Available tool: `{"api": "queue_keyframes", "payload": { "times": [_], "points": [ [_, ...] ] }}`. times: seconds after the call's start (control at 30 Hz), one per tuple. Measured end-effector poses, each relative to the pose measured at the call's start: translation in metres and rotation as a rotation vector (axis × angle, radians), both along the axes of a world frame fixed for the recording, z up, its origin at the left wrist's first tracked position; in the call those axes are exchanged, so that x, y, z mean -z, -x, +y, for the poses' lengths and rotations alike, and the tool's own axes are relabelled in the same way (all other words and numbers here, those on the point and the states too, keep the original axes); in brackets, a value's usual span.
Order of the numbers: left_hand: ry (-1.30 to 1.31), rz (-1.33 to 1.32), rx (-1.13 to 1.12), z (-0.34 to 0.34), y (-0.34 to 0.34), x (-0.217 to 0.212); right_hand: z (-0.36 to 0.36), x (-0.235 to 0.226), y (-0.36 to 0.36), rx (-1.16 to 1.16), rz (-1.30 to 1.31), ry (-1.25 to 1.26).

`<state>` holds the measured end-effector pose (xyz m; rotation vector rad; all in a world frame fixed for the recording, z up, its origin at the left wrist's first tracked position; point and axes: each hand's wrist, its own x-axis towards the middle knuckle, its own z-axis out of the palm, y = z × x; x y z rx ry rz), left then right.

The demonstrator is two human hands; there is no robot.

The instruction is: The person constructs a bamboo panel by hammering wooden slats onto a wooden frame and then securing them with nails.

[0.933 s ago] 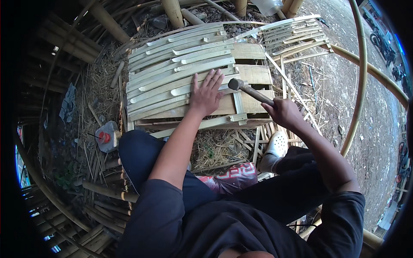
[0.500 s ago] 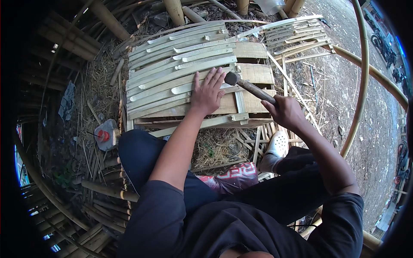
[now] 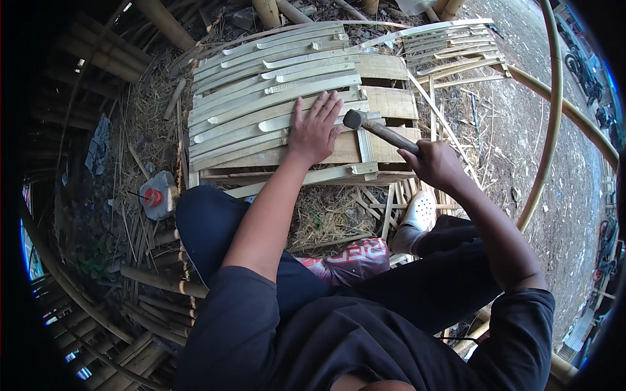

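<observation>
My left hand [image 3: 315,130] lies flat with fingers spread on several pale split bamboo slats [image 3: 267,91] laid side by side across a wooden pallet frame [image 3: 391,104]. My right hand [image 3: 435,163] grips the wooden handle of a hammer [image 3: 375,127]. The hammer's dark metal head sits low over a narrow upright slat just right of my left fingertips. I sit on the ground with my legs in dark trousers on either side of the frame's near edge.
A second bamboo slat panel [image 3: 450,45] lies at the far right. A long bent bamboo pole [image 3: 551,130] arcs along the right. A small block with a red spool [image 3: 156,195] sits left of my knee. Bamboo poles [image 3: 156,287] and straw litter the ground.
The hammer head has moved left and down toward the slats beside my left fingers. My left hand has stayed pressed on the slats.
</observation>
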<state>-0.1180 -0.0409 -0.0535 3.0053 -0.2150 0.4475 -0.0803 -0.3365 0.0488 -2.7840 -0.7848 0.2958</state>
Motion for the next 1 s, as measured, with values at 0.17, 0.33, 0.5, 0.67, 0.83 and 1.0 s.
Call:
{"api": "queue_keyframes", "payload": {
  "times": [0.17, 0.33, 0.5, 0.67, 0.83, 1.0],
  "points": [
    [-0.016, 0.021, -0.021, 0.003, 0.004, 0.001, 0.008, -0.018, 0.01, -0.032, 0.001, -0.032],
    [-0.05, 0.011, -0.013, 0.001, -0.001, 0.0, 0.002, -0.006, 0.0, 0.006, 0.087, -0.063],
    [-0.053, 0.019, -0.037, 0.005, -0.002, 0.001, 0.009, -0.028, -0.002, 0.124, 0.233, -0.109],
    [-0.04, 0.009, -0.016, 0.001, -0.001, 0.0, 0.005, -0.009, 0.012, 0.171, 0.181, -0.076],
    [-0.042, 0.009, -0.035, 0.004, -0.001, 0.0, 0.008, -0.003, 0.023, 0.184, 0.141, -0.183],
    [-0.035, 0.009, -0.023, 0.001, -0.001, 0.0, 0.001, 0.021, 0.044, 0.242, 0.154, -0.319]
  ]
}}
